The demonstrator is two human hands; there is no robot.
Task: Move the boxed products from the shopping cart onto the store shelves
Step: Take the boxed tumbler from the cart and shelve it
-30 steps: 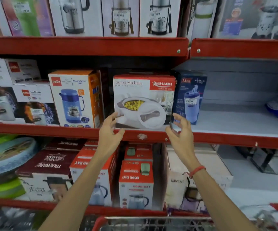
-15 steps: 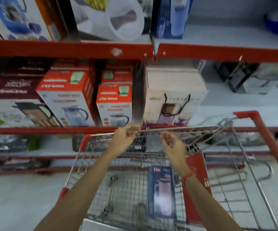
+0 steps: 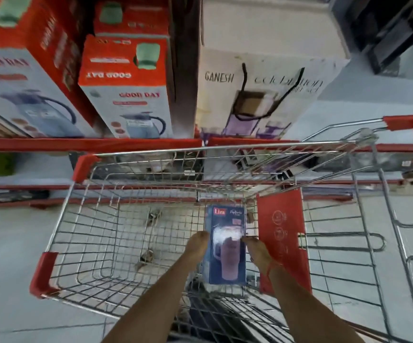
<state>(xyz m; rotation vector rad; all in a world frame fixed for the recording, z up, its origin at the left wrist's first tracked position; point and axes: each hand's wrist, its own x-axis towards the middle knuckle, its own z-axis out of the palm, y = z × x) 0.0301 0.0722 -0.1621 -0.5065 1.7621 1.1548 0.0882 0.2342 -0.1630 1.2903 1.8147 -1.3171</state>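
Both bare forearms reach from six o'clock toward twelve, near parallel; the left hand and right hand face each other, palms inward, fingers pointing away, a red thread circling the right wrist

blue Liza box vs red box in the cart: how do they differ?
The blue Liza box lies flat, face up, with the left hand and right hand on its sides; the red box stands on edge against the cart wall, untouched. Blue shows a product picture; red shows small icons. Both sit inside the cart.
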